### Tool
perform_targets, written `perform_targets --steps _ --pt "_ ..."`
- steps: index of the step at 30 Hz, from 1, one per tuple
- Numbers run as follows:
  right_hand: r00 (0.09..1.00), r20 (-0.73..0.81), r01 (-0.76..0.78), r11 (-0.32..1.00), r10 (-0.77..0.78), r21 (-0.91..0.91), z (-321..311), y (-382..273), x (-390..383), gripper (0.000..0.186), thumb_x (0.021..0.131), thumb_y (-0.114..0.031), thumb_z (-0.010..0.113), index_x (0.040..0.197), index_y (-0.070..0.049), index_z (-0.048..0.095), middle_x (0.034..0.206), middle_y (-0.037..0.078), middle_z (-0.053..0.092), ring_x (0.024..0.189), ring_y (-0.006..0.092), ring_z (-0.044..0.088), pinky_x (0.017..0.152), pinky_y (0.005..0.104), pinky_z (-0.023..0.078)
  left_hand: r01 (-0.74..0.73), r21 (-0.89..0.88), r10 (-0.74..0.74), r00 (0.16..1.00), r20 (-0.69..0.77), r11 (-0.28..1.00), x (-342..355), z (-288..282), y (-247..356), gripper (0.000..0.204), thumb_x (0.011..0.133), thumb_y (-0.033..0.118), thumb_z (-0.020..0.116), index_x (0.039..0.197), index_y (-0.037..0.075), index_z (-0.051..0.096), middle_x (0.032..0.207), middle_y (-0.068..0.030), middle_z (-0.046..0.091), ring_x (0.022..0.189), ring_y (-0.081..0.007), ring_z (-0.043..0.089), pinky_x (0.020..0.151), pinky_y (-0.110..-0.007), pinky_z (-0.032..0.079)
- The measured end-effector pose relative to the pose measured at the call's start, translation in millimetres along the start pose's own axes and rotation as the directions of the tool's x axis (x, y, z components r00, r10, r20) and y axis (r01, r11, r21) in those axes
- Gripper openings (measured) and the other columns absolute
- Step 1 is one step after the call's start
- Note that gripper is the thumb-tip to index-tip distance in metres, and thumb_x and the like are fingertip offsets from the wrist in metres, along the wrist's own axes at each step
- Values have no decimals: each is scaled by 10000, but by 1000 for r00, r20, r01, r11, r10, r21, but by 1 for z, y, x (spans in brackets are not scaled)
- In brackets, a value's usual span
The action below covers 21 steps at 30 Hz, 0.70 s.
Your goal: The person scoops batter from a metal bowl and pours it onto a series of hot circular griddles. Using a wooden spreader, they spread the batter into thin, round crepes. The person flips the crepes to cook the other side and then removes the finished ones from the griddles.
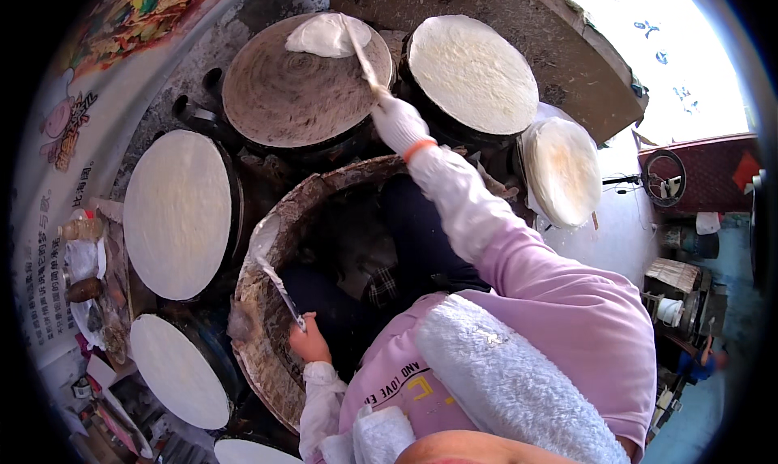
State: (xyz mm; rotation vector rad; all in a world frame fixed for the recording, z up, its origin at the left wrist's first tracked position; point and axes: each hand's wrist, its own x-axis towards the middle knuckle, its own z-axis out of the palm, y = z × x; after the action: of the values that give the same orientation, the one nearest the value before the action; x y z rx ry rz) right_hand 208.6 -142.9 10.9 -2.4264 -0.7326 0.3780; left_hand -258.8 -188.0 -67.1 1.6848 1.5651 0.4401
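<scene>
My right hand [399,125], in a white knitted glove, grips a pale wooden spreader stick [361,52] reaching over a round brown griddle [284,99] at the far side. The stick touches a thick white mound of batter [324,36] on the griddle's far edge; the rest of that surface is bare and shows circular marks. Bare-skinned, my left hand [310,340] is closed round the lower end of a long thin tool [279,288] smeared with white batter. Its upper end lies against the inner wall of the round, crusted work ring [251,334]; its exact kind is unclear.
Other griddles carry pale round pancakes: far right [474,73], left [178,215] and lower left [180,371]. A stack of finished pancakes [561,172] stands at the right. Dark pipes [203,117] stick out beside the far griddle. Jars and bags [83,257] crowd the left side.
</scene>
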Motion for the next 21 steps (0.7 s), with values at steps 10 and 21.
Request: perform_targets --steps 10,21 --pt "994 -78 91 985 -80 145 4 -5 38 455 908 -303 589 1328 -129 610 1051 221 707 1025 354 685 895 408 519 -126 2 126 990 -63 992 0 25 -40 234 881 182 581 990 66 752 932 -138 743 858 -328 714 770 -409 548" --pt "967 128 214 975 -220 59 56 -112 67 373 922 -211 514 1253 -72 613 1109 243 683 1082 420 638 934 448 507 -176 80 182 980 -76 981 9 30 -41 213 871 174 566 949 96 748 917 -118 739 820 -336 702 719 -427 540"
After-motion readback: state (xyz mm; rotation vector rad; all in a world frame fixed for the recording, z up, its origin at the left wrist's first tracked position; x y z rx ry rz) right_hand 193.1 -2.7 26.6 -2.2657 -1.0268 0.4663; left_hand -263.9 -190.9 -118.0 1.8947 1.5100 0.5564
